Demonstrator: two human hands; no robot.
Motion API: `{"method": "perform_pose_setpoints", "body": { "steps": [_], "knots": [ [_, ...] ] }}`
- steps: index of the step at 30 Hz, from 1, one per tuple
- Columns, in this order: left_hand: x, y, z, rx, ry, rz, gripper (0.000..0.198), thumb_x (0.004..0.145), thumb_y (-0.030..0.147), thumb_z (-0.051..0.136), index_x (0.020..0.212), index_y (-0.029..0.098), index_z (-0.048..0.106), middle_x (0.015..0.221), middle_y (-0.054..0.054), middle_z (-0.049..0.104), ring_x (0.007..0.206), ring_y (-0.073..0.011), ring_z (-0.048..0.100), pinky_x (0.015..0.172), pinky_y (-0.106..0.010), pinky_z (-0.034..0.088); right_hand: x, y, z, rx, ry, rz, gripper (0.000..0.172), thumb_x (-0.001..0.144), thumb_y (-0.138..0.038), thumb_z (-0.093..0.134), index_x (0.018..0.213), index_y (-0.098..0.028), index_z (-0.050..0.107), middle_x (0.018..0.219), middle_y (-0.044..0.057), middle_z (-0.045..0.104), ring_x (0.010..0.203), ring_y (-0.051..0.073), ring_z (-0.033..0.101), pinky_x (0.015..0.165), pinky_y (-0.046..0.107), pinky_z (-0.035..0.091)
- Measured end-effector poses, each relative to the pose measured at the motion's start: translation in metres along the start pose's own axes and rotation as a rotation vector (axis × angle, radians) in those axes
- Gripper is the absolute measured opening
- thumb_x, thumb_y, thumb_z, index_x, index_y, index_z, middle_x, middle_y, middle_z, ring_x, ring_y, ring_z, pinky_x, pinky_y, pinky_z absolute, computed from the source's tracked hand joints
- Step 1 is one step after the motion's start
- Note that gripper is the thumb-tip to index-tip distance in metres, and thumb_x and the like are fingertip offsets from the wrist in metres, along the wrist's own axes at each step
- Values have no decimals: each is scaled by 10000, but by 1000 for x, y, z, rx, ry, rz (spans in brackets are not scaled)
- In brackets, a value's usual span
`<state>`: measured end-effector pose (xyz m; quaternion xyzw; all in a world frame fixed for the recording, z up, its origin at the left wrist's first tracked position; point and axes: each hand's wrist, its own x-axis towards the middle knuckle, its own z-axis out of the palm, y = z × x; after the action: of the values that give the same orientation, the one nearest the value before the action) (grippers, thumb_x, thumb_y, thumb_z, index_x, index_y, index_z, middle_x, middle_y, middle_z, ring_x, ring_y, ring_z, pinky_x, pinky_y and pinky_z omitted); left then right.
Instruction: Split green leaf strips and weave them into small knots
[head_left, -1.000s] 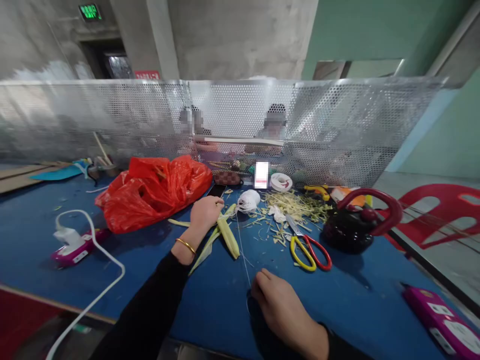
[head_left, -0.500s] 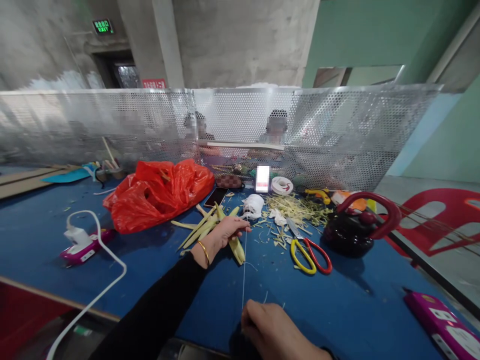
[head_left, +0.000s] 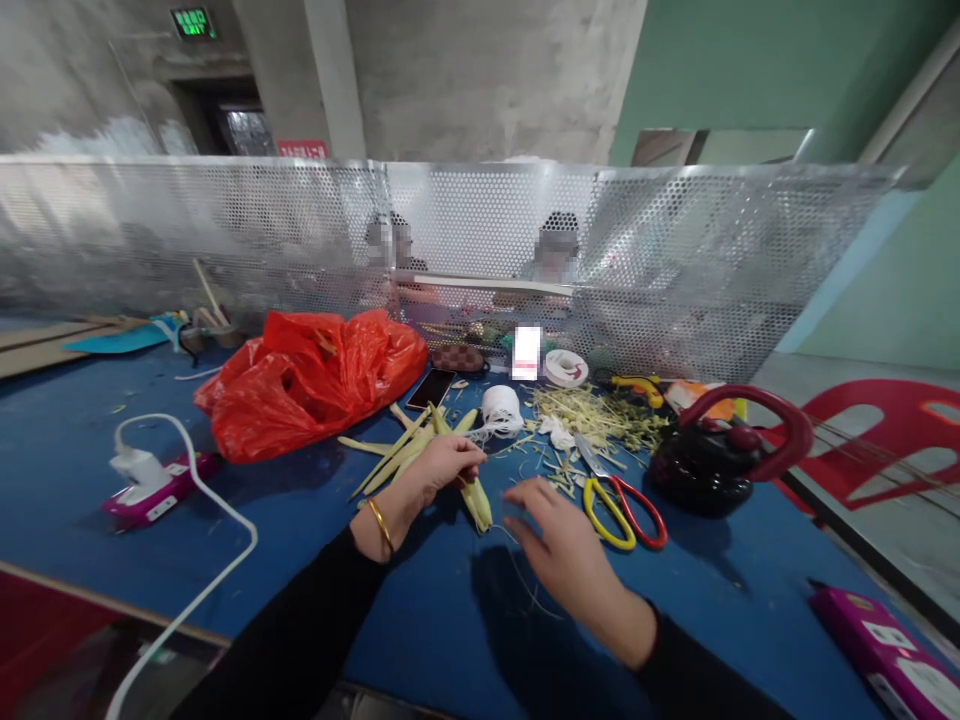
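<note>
My left hand (head_left: 446, 465), with a gold bracelet at the wrist, is pinched over a bundle of pale green husk strips (head_left: 405, 450); thin white thread runs by its fingertips. Just behind it stands a white spool of thread (head_left: 501, 410). To the right, my right hand (head_left: 551, 530) hovers over the blue table with its fingers apart, and I see nothing held in it. A loose thread (head_left: 525, 582) curves below the husk tip, between the hands. Scissors (head_left: 619, 510) with one yellow and one red handle lie right of my right hand.
A red plastic bag (head_left: 315, 380) and a power strip with a white cable (head_left: 161, 490) are at left. Plant scraps (head_left: 592, 420), a white tape roll (head_left: 566, 368) and a dark kettle (head_left: 701, 470) stand right. A perforated metal screen (head_left: 480, 230) crosses behind; people sit beyond it.
My right hand has moved up and away from the near table edge, and its fingers have opened. The thread that was taut between the hands now lies slack.
</note>
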<state>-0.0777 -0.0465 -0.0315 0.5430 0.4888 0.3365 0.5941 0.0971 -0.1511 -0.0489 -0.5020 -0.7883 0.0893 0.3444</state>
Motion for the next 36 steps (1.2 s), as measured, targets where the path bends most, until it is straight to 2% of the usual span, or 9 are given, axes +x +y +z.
{"method": "perform_pose_setpoints", "body": {
  "steps": [4,8,13,16,18,22,25,30,36],
  "knots": [
    [-8,-7,-14,-67,7,2,155,696,260,707,649,159,599,504,5,580,473,-114,534,539,-248,462,47,26,14,-86,82,60,250,872,-121,514,1095,-165,616,1158,123,610,1088,247,564,931,381,453],
    [-14,-15,-17,-108,13,-7,169,700,254,705,646,162,574,489,42,525,425,-85,476,515,-243,476,93,42,32,-136,144,190,237,896,-167,535,1111,-128,626,1199,160,588,1102,265,559,959,431,435],
    [-16,-18,-13,-160,16,-2,173,708,271,700,682,161,568,499,65,497,351,-39,323,384,-191,342,124,47,36,-108,32,287,228,929,-343,563,1055,-166,631,1043,54,662,844,167,647,748,349,544],
    [-17,-14,-18,-228,42,26,197,715,302,694,693,164,556,528,69,492,350,-20,274,364,-175,226,122,49,24,-51,-84,253,261,726,-418,747,808,-178,687,695,-13,672,577,135,616,546,244,493],
    [-20,-9,-23,-284,54,54,211,720,326,685,694,165,552,538,74,470,360,-15,253,376,-178,203,120,50,14,-36,-106,254,281,644,-443,775,755,-200,687,613,-29,649,532,140,600,505,229,452],
    [-35,6,-29,-354,52,125,219,715,351,683,696,167,567,554,68,455,388,-20,242,403,-191,194,133,53,7,-104,59,374,287,850,-423,544,966,-178,639,872,74,683,833,226,637,694,301,460],
    [-47,14,-29,-318,88,208,205,695,341,713,690,160,617,529,61,439,417,-32,273,420,-207,175,149,54,25,-134,109,460,371,779,-383,673,1051,-139,605,1049,146,638,1056,305,577,818,360,446],
    [-57,11,-33,-292,175,257,208,649,363,727,666,167,658,498,61,401,424,-47,218,430,-244,126,165,63,57,-11,123,596,331,912,-318,592,1202,-159,563,1214,93,589,1019,231,612,850,441,516],
    [-66,8,-47,-406,223,299,267,656,417,737,639,177,622,465,87,288,433,-51,168,437,-238,103,179,97,45,405,250,695,329,922,-306,581,1218,-166,555,1215,89,591,1006,224,622,833,431,532]
  ]
}}
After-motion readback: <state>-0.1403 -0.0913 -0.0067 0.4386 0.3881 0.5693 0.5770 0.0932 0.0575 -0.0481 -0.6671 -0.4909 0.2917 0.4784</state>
